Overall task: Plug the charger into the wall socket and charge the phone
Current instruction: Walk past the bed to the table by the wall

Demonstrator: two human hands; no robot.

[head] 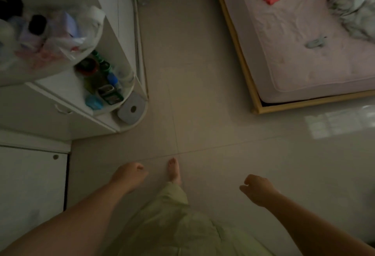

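Observation:
My left hand (129, 175) hangs low at the centre left over the tiled floor, its fingers curled in, with nothing in it. Further right, my right hand (256, 189) is loosely curled and holds nothing either. A small grey object (315, 41) lies on the pink mattress at the upper right; it is too blurred to tell what it is. No phone, charger or wall socket can be made out in this dim view.
A white rounded shelf unit (129, 95) at the left carries bottles, a plastic bag and a toilet roll (132, 109). A wood-framed bed (251, 91) with crumpled bedding fills the upper right. My bare foot (174, 171) stands on the floor between them. White cabinet (30, 184) at lower left.

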